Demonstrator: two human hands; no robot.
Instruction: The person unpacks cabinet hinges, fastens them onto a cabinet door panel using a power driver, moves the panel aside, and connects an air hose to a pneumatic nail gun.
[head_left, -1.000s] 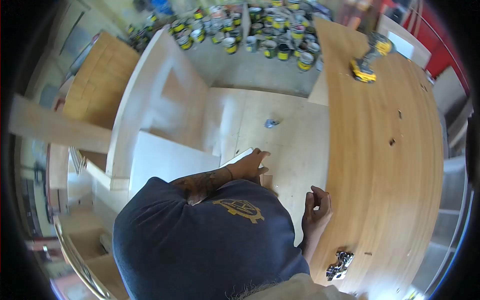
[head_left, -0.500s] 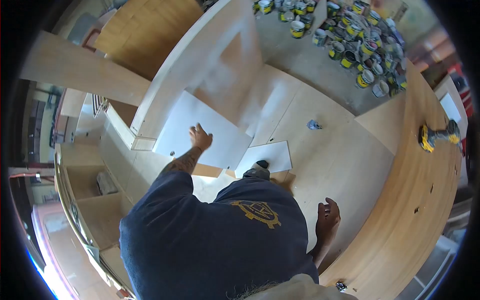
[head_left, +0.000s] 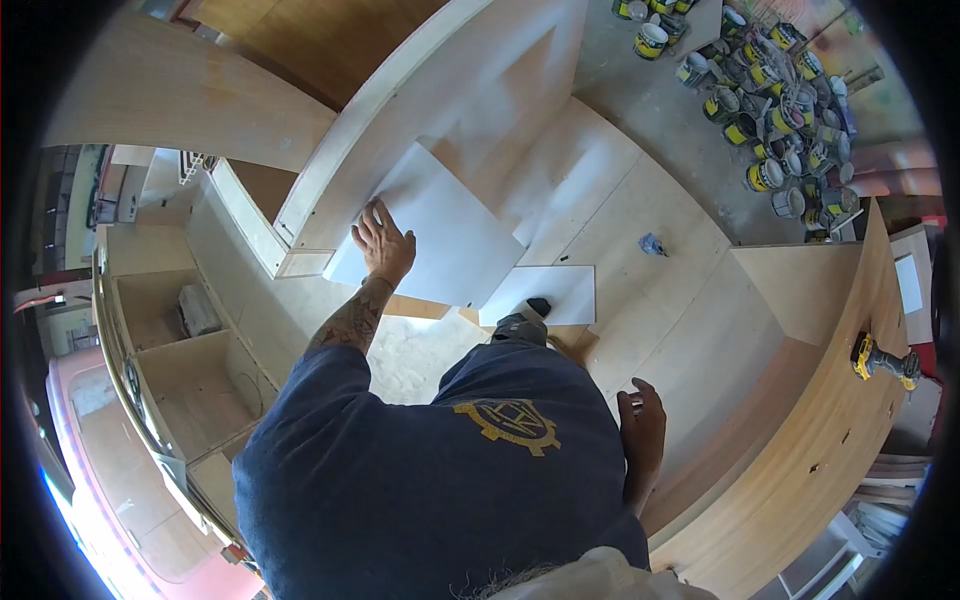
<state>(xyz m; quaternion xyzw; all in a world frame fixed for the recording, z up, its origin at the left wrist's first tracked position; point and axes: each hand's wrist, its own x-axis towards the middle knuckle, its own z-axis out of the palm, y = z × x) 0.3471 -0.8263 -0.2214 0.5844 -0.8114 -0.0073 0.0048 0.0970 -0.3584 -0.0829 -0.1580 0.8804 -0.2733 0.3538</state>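
Note:
My left hand [head_left: 384, 243] has its fingers spread at the left edge of a large white panel [head_left: 450, 235], which stands beside a tall whitish board [head_left: 480, 110]. Whether the fingertips touch the panel is hard to tell. A smaller white panel [head_left: 570, 295] lies just right of it, under my foot. My right hand [head_left: 643, 420] hangs at my right side over the pale wooden sheet [head_left: 680, 300], its fingers bent and apart, holding nothing. A small bluish crumpled item [head_left: 652, 244] rests on that sheet.
On the long wooden panel [head_left: 790, 490] at the right lies a yellow and black drill [head_left: 885, 362]. Several paint cans [head_left: 765, 175] crowd the floor at the upper right. To the left is an open wooden cabinet [head_left: 195, 390]; a broad board [head_left: 190, 90] spans the upper left.
The view has turned, shifting the drill and cans right. My left hand has gone from in front of my body to the large white panel's left side. My right hand stays low.

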